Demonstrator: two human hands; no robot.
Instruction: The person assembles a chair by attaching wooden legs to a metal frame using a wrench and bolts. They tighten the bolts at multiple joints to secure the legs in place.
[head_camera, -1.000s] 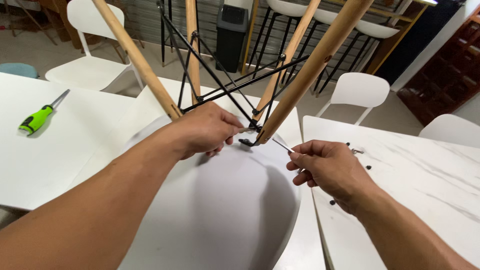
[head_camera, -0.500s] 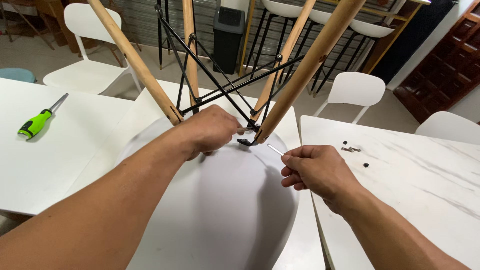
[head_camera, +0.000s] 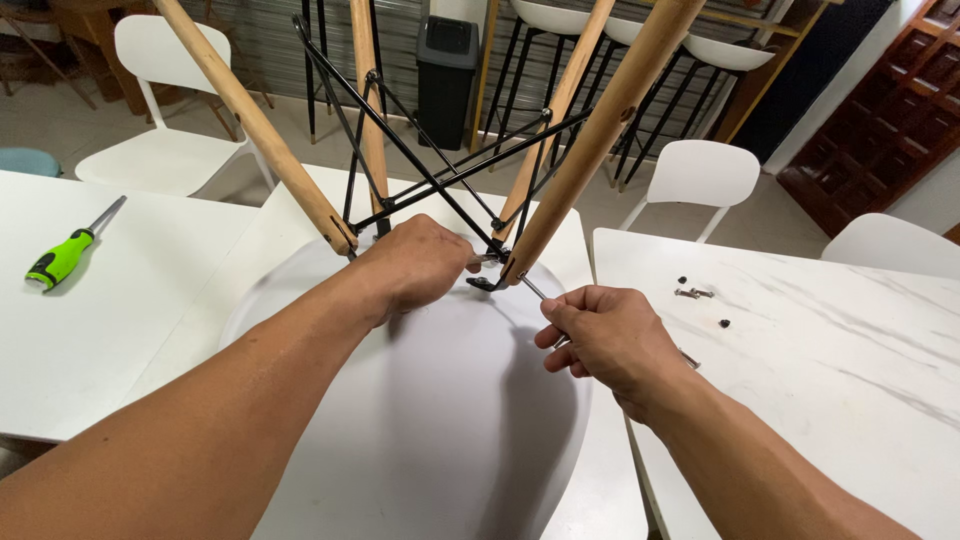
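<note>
The fingers of the right hand (head_camera: 610, 335) are closed around a thin metal key (head_camera: 533, 288); the left hand (head_camera: 420, 262) apparently pinches the bracket (head_camera: 487, 283). If the key is tilted, it could slip from the screw.

Two bare forearms come in from the near edge; no sleeves, watch, bracelet or gloves on either; the left hand (head_camera: 415, 262) shows its knuckled back, no rings visible; the right hand (head_camera: 610, 335) shows short, unpainted nails; fine hair runs along both forearms.
</note>
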